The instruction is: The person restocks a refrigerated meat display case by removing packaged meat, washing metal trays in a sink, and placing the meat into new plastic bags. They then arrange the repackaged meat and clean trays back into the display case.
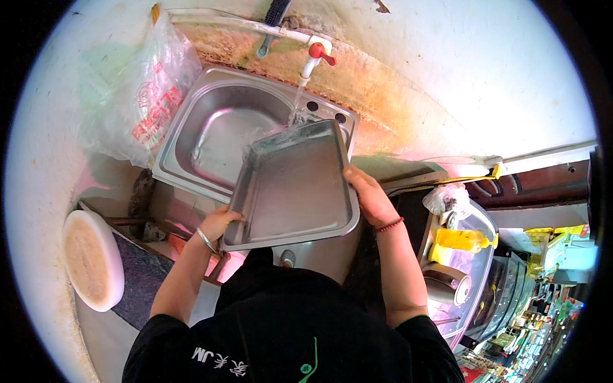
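A rectangular metal tray [299, 186] is held tilted over the near right part of a stainless steel sink [191, 167]. My left hand [221, 224] grips its left edge near the lower corner, with the thumb on the rim. My right hand [366, 194] holds the right edge; some of its fingers are hidden beneath the tray. Water runs from a white tap [310, 67] with a red handle onto the tray's far end and splashes there. Part of the sink's right side is hidden behind the tray.
A plastic bag [143, 100] hangs left of the sink. A round chopping block [93, 261] stands at the lower left. A brush [275, 19] hangs above the pipe. To the right are a yellow bottle [462, 240] and a metal kettle [445, 283].
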